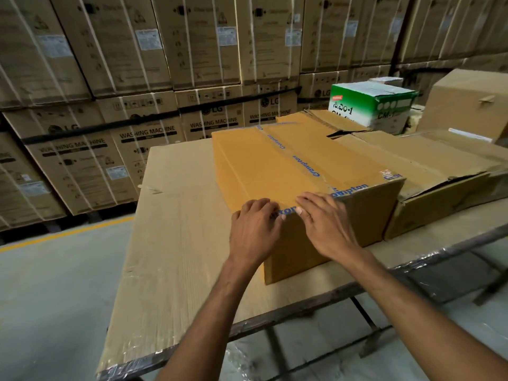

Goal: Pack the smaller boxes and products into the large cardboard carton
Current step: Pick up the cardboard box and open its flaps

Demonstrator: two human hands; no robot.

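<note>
Your hands meet at the near top edge of the sealed carton [247, 171] on the table [176, 248] — left hand [254, 232] fingers curled onto the tape [305, 165], right hand [327, 226] fingers straight, pressing flat.

Behind the bench [297, 305] rises a wall of stacked washing machine cartons [154, 138], brown and printed with dark lettering. White straps [189, 50] run down their faces, a black band [110, 125] crosses one row, and small white labels [148, 39] are stuck on several. The grey floor [55, 284] runs along the left, marked by a yellow line [68, 232] near the foot of the stack. A large flat cardboard sheet [178, 243] covers the bench top and overhangs its near left corner. Dark metal struts [365, 314] show beneath the bench, and crinkled clear plastic film [428, 255] clings to its front edge.
</note>
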